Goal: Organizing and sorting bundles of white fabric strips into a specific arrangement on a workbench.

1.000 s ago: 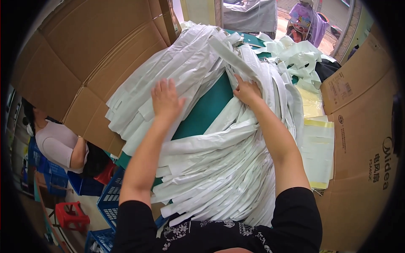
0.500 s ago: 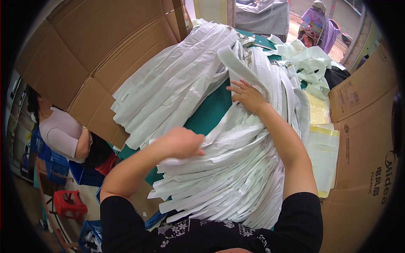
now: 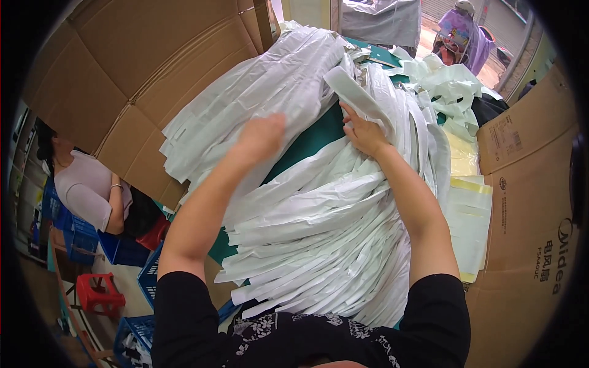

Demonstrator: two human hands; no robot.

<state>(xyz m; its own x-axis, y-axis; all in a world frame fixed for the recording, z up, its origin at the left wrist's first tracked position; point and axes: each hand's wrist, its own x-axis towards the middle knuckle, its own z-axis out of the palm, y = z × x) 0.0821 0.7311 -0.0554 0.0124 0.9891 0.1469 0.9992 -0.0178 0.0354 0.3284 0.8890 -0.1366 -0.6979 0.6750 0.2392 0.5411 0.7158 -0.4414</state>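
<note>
My right hand [image 3: 367,134] is at a broad white strip [image 3: 354,92] whose free end stands up from the pile. Its fingers are bent around the strip's lower edge, with the index finger and thumb showing on the left. My left hand [image 3: 264,136], smeared by motion, hovers over the left bundle of white strips [image 3: 215,126]; its fingers cannot be made out. Another heap of long white strips [image 3: 319,245] fans out between my forearms. These thin, flat strips look like film or fabric. Green table surface [image 3: 316,138] shows between the two bundles.
Large cardboard sheets [image 3: 153,55] stand on the left, and a cardboard box [image 3: 521,214] on the right. Yellow-edged sheets [image 3: 469,227] lie beside that box. Crumpled pale scraps [image 3: 451,86] are at the far right. A person [image 3: 92,190] sits at left, near a red stool [image 3: 101,294].
My left hand has moved up and away from me, from the near heap to the left bundle. My right fingers, spread on the strip before, are now bent at its edge.
</note>
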